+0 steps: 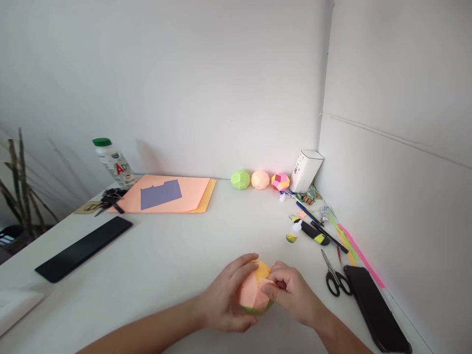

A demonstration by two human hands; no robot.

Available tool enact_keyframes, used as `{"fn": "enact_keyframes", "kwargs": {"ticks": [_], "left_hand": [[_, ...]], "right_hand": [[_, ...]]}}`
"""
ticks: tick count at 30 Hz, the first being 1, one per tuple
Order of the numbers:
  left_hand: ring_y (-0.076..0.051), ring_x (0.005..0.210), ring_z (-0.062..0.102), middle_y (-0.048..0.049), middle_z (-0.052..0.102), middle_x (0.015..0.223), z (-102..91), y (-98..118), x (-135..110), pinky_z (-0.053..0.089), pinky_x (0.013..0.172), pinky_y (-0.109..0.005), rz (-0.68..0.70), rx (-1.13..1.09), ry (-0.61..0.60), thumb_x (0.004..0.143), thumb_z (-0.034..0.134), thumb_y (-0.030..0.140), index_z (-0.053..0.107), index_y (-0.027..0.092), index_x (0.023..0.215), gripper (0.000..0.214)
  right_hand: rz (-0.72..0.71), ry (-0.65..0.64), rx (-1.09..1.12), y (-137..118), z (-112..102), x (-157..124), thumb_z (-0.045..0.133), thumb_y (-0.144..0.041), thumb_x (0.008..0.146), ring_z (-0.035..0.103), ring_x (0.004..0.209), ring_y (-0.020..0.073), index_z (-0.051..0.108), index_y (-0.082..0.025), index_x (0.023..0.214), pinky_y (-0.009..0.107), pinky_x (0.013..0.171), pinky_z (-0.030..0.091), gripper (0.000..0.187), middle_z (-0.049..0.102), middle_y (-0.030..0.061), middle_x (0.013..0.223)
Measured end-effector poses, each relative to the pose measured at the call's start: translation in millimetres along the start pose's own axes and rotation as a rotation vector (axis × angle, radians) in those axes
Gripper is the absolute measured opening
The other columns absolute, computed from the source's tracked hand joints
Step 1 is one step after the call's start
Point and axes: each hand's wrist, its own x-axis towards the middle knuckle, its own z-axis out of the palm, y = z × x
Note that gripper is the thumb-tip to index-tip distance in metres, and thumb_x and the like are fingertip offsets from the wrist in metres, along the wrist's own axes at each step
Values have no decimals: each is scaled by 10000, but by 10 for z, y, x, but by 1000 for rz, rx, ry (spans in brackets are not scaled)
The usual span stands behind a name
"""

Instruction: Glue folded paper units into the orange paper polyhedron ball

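Note:
My left hand [226, 297] and my right hand [293, 292] both wrap around a folded paper ball [255, 290] of peach, yellow and green panels, low on the white table [165, 265] in front of me. The left fingers curl over its top and left side. My right thumb and fingers pinch its right edge. The ball rests on or just above the tabletop; most of its underside is hidden by my hands.
Three finished paper balls, green [240, 179], peach [260, 180] and pink-yellow [280, 182], line the back wall beside a white box [307, 170]. Scissors [335, 275], phone [376, 307], glue bottle [293, 232], pens and paper strips lie right. Peach paper sheets [169, 194], keys, bottle [113, 162], black bar [84, 248] left.

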Motion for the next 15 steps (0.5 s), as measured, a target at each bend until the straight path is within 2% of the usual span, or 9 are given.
{"fn": "enact_keyframes", "kwargs": {"ticks": [3, 5, 7, 11, 15], "left_hand": [[-375, 1343, 326, -180, 326, 1406, -80, 54, 58, 405, 996, -532, -46, -189, 17, 755, 640, 490, 341, 228, 1247, 632], [-360, 1313, 363, -167, 327, 1398, -126, 91, 83, 402, 995, -533, -78, -260, -10, 732, 680, 447, 367, 230, 1180, 588], [-362, 1319, 356, -168, 322, 1400, -154, 101, 88, 373, 1021, -555, -94, -273, -39, 709, 714, 423, 355, 229, 1225, 657], [-384, 1359, 286, -175, 281, 1460, -149, 52, 61, 315, 1071, -587, -107, -155, -117, 672, 765, 456, 245, 250, 1420, 934], [-372, 1330, 324, -169, 293, 1447, -91, -13, 45, 345, 1058, -575, -79, -219, -118, 694, 733, 556, 261, 257, 1440, 932]], "right_hand": [[0, -35, -17, 10, -36, 15, 597, -202, 809, 419, 710, 149, 467, -186, 541, 255, 628, 369, 298, 367, -30, 642], [-33, -46, -34, 11, -53, 19, 618, -227, 809, 414, 707, 153, 452, -190, 530, 256, 616, 364, 327, 357, -32, 624], [-73, -62, -54, 9, -62, 19, 617, -271, 828, 413, 716, 165, 456, -196, 526, 263, 612, 366, 351, 359, -30, 593], [-165, -98, -106, -6, -56, 6, 581, -296, 871, 439, 752, 186, 505, -203, 556, 288, 655, 395, 337, 444, -9, 564], [-228, -105, -198, -34, -39, -8, 554, -258, 881, 438, 735, 185, 472, -203, 548, 298, 668, 399, 347, 457, -5, 546]]}}
